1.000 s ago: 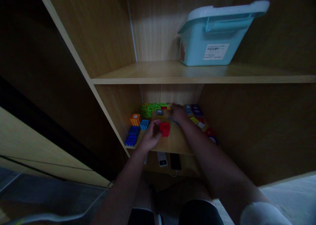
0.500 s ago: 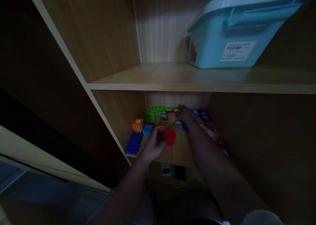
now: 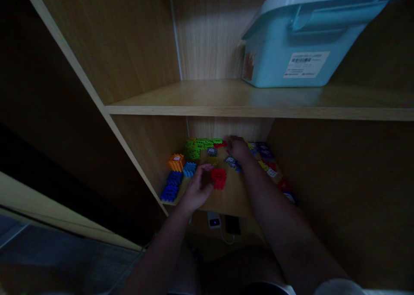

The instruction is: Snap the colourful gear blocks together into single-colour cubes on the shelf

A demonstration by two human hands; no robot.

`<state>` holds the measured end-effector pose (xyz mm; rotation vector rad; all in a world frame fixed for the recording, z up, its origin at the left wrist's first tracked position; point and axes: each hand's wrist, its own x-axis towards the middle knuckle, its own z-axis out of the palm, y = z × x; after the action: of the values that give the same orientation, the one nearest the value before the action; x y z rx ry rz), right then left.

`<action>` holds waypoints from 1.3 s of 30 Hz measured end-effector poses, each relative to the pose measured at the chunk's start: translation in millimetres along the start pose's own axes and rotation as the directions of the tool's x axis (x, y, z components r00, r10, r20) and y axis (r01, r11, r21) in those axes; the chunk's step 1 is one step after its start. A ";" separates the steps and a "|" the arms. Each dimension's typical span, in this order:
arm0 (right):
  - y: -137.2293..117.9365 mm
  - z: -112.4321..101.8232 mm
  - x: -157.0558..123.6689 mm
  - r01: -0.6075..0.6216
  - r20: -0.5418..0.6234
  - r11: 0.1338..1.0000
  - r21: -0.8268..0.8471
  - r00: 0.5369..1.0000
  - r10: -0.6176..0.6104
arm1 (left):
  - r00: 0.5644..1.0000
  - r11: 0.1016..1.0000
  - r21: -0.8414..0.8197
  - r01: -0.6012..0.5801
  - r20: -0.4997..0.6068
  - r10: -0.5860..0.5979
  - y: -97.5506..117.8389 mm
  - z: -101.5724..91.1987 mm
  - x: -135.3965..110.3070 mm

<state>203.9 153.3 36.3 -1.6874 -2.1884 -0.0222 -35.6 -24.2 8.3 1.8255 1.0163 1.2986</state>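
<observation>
My left hand (image 3: 198, 188) is low over the front of the lower shelf, with thumb and fingertips at the left side of a red toothed block (image 3: 219, 178) that looks built from interlocking plates. It seems to hold the block by that edge. Farther back, my right hand (image 3: 237, 148) reaches down among flat pieces near the rear wall. Its fingertips are dim and partly hidden, so any grip there is unclear. Red pieces (image 3: 220, 144) lie just left of it, and grey pieces (image 3: 230, 161) lie below it. A yellow piece (image 3: 212, 161) and a grey piece (image 3: 211, 152) sit between the hands.
Green plates (image 3: 196, 148) fill the back left corner. An orange cube (image 3: 176, 162), a light blue block (image 3: 189, 169) and dark blue pieces (image 3: 171, 186) line the left side. Yellow pieces (image 3: 263, 165) lie right. A light blue bin (image 3: 291, 49) stands on the upper shelf (image 3: 207, 97).
The view has shifted slightly. My right hand has moved a little left along the back of the shelf, uncovering yellow pieces on its right. My left hand stays by the red block.
</observation>
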 end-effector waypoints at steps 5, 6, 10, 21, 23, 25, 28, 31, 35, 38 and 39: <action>-21.2 19.2 4.7 0.098 0.051 0.995 -0.015 0.994 -0.097 | 1.000 1.000 0.013 0.006 -0.004 -0.006 0.2 -1.0 -0.3; -21.6 20.7 4.6 0.093 0.053 0.995 -0.023 0.994 -0.091 | 1.000 1.000 0.013 0.007 -0.004 -0.007 -0.5 -1.1 -0.3; -16.5 17.7 2.2 0.048 0.047 0.997 -0.058 0.998 -0.045 | 1.000 1.000 0.010 0.015 -0.004 -0.015 -2.5 -0.6 -0.2; -11.1 8.0 -3.6 -0.069 0.092 0.994 -0.082 0.993 0.077 | 1.000 1.000 -0.006 0.027 -0.008 -0.027 -0.4 -0.1 -0.7; -8.1 8.5 -3.2 -0.074 0.086 0.995 -0.072 0.993 0.080 | 1.000 1.000 0.003 0.024 -0.011 -0.024 0.6 -0.4 -0.8; -3.9 9.8 -2.1 -0.070 0.081 0.996 -0.056 0.994 0.074 | 1.000 1.000 0.005 0.019 -0.017 -0.019 2.0 -0.8 -0.7; 2.8 13.5 0.3 -0.065 0.065 0.998 -0.018 0.996 0.066 | 1.000 1.000 0.012 0.018 -0.019 -0.018 4.1 -1.1 -0.4; 7.1 18.0 2.9 -0.056 0.028 0.998 0.042 0.998 0.055 | 1.000 1.000 0.008 0.016 -0.017 -0.016 5.0 -0.8 -0.3; 7.0 21.6 6.1 -0.047 -0.039 0.989 0.142 0.998 0.053 | 1.000 1.000 0.004 0.011 -0.018 -0.011 3.9 0.0 -0.7; 5.9 21.8 8.8 -0.052 -0.088 0.975 0.218 0.993 0.073 | 1.000 1.000 -0.001 0.014 -0.019 -0.014 3.4 0.1 -1.1; 5.9 21.5 9.8 -0.057 -0.099 0.968 0.243 0.992 0.084 | 1.000 1.000 -0.004 0.016 -0.019 -0.016 3.6 0.1 -1.2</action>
<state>201.3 169.2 18.0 -1.5877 -1.9625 0.1598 -35.0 -27.0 10.8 1.8025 1.0358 1.3094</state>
